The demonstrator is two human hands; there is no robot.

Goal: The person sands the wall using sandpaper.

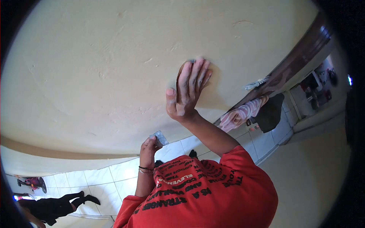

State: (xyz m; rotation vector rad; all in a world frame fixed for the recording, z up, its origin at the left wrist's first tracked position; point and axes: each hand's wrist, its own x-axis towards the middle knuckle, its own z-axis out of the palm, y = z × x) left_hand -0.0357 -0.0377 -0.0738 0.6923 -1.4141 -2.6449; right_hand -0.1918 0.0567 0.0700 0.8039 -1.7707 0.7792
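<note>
Against the cream wall (114,49), my right hand (190,81) presses a thin sheet with a brown edge (177,85) under its fingers. Whitish dust coats the fingers, which lie flat and close together, with the thumb out to the side. Most of the sheet is hidden beneath them. Lower down, near the bottom of the wall, my left hand (148,149) pinches a small grey-blue piece (161,138) between thumb and fingers. Bracelets circle that wrist. Small scratches and bumps mark the wall's surface.
A brown frame edge (292,57) runs along the wall at the right, with a pink-and-white striped cloth (243,113) and a dark cloth (272,113) hanging there. White floor tiles (95,176) lie below. Another person (49,209) is at the lower left, near a wheeled object (35,183).
</note>
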